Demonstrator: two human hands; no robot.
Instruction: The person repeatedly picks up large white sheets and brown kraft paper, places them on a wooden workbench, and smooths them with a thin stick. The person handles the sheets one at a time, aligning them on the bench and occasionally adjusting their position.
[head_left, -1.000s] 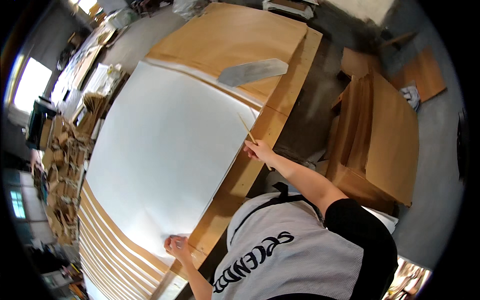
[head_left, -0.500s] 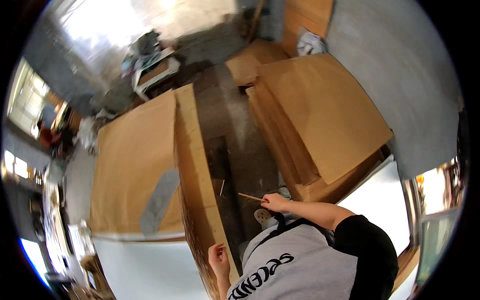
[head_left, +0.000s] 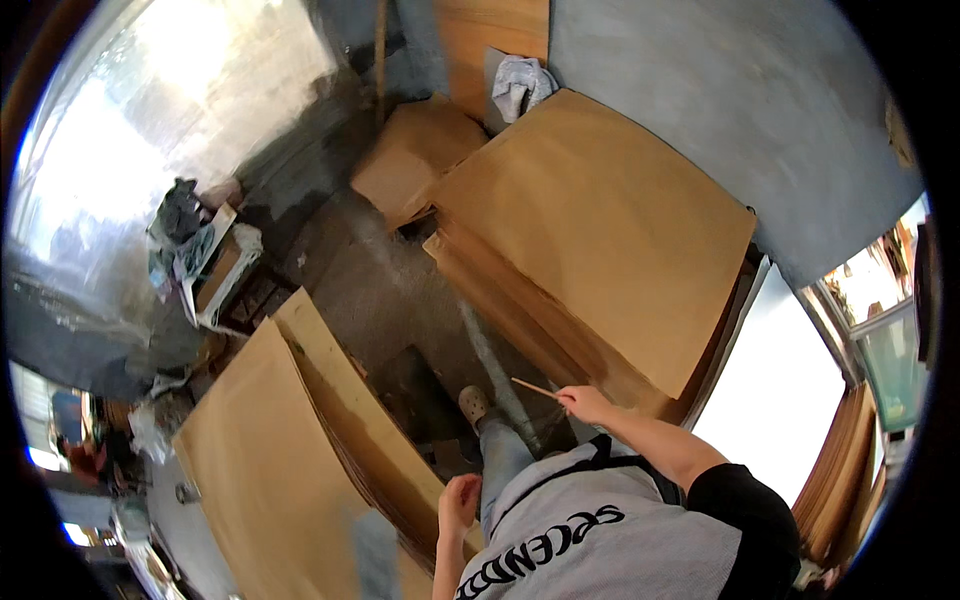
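Observation:
My right hand [head_left: 587, 404] grips one end of a thin, light-brown wooden stick [head_left: 533, 387], whose other end points forward and left. It is held in front of my body, left of a stack of brown sheets [head_left: 610, 220]. Low in front of me, my left hand [head_left: 459, 503] is loosely closed, and no object shows in its curled fingers. That hand is nearest to a pale wooden board [head_left: 360, 400] along the edge of another brown-sheet stack [head_left: 260, 450]. A grey strip [head_left: 375, 550] lies blurred on this left stack.
One shoe [head_left: 473, 403] of mine stands on the dark floor between the stacks. A bright white panel [head_left: 770, 390] is at my right. Ahead are a grey cloth [head_left: 520, 85] and another brown sheet [head_left: 420, 155]. A cluttered small table [head_left: 225, 265] stands far left.
My view has turned to the right and moved forward, so the left stack sits lower in the picture. My right hand keeps the stick; my left hand remains low, fingers curled.

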